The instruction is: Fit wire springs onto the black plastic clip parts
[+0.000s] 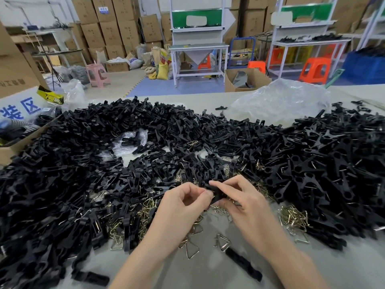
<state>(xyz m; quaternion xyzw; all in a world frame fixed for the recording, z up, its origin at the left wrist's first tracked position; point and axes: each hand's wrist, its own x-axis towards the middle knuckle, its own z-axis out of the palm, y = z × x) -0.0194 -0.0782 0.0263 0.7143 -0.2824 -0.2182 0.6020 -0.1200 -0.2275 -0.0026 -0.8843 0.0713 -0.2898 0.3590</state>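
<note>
Black parts (pixel 83 174) heap across your table (pixel 208 272). Loose springs (pixel 150 205) lie beneath your hands, a clear bag (pixel 281 99) behind. Your left hand (pixel 183 202) and right hand (pixel 239 199), fingers curled, pinch one black clip (pixel 215 193) between them, just above the springs, mostly hidden.

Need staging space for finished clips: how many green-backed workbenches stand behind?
2 green-backed workbenches: one centre back, one right back; others may be hidden off frame.

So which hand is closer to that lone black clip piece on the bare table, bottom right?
Right. The right hand is just beyond the lone clip piece; the left hand is farther up and left. Both pinch a second clip piece.
</note>
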